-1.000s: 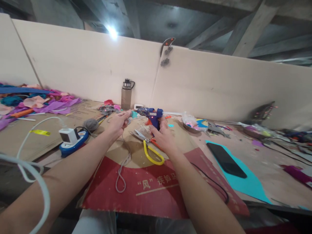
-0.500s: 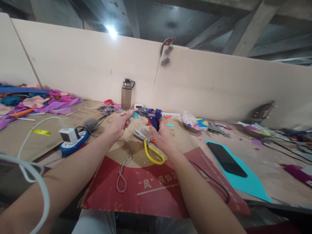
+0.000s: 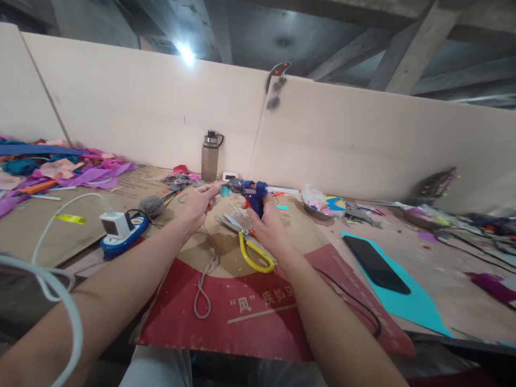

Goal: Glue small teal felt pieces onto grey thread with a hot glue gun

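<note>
The right hand (image 3: 269, 224) is gripping the glue gun (image 3: 253, 191) by its handle, the barrel running crosswise and the nozzle pointing at the left hand (image 3: 198, 204) just beside it; that hand is pinching, on what I cannot tell.

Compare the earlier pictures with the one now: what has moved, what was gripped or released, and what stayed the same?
The glue gun in the right hand has shifted very slightly left. Nothing was visibly grasped or released. The scissors, phone and bottle stayed put.
</note>
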`<move>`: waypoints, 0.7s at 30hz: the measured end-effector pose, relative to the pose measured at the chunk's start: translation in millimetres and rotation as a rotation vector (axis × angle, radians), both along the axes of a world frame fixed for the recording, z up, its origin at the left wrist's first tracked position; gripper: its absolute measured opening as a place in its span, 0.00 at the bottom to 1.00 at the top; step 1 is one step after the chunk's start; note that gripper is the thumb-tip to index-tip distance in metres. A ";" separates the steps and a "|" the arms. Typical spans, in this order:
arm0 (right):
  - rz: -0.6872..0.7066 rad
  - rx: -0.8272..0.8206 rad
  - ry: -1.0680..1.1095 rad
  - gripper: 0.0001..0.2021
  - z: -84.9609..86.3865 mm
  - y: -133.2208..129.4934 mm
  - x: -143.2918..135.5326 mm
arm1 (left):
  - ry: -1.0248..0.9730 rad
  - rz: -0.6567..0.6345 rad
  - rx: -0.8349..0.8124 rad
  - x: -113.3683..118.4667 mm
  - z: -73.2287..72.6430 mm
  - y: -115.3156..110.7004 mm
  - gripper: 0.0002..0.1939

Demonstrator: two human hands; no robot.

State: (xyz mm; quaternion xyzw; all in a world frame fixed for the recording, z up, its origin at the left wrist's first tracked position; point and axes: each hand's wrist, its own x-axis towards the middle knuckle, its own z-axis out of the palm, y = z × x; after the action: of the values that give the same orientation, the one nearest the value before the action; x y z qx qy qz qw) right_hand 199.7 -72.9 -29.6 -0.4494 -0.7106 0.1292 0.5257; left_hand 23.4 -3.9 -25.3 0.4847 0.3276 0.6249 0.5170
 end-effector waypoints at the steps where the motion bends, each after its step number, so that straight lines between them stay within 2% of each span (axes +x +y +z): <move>1: -0.003 0.000 -0.004 0.13 0.0 -0.1 -0.1 | 0.001 0.005 0.001 0.1 -0.1 0.0 0.13; 8: 0.000 -0.006 -0.029 0.15 1.4 -1.6 -0.3 | 0.021 0.014 -0.006 1.5 1.0 -3.3 0.15; 21: 0.033 0.005 -0.007 0.12 -0.3 -0.2 -0.7 | 0.038 0.014 -0.017 1.8 2.5 -3.4 0.12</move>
State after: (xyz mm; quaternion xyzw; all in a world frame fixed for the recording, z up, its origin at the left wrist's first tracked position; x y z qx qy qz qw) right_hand 199.0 -73.0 -29.9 -0.4369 -0.7199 0.1346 0.5222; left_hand 25.2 -7.3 -22.7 0.4896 0.3460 0.6165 0.5103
